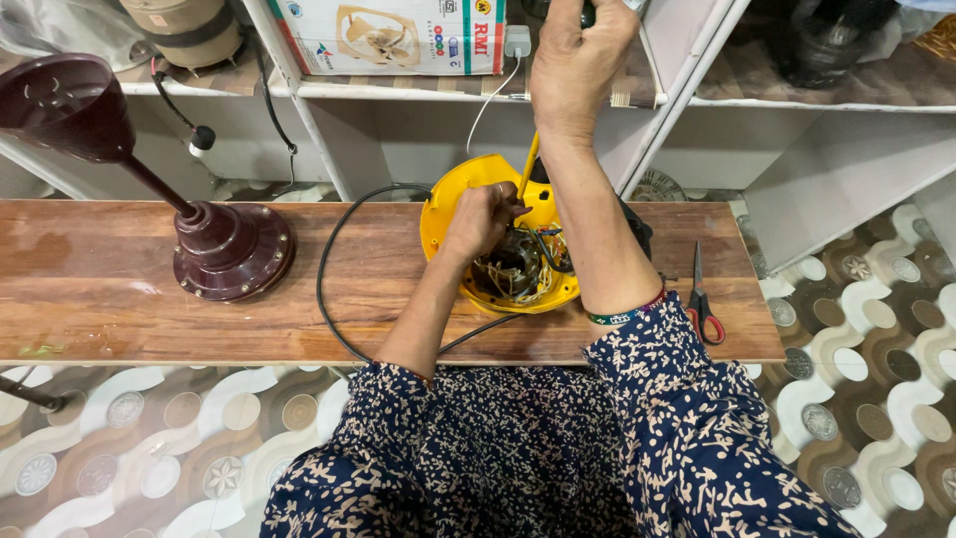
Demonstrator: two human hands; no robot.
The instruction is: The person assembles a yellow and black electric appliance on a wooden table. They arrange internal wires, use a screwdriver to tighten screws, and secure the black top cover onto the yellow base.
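You had a maroon funnel-shaped stand part (70, 105) with a round maroon base (234, 251) lying tilted at the left end of the wooden bench (100, 289). Red-handled scissors (703, 299) lay flat near the right end, blades pointing away from you. On the white shelving (398, 90) behind the bench sat a printed cardboard box (393, 35), a beige drum-shaped housing (189, 28) to its left, and a white plug adapter (517, 42) just beside the box with a thin white lead hanging from it. A dark container (827, 40) sat on the right shelf. Patterned brown-and-white tile floor (866, 379) ran below and to the right.
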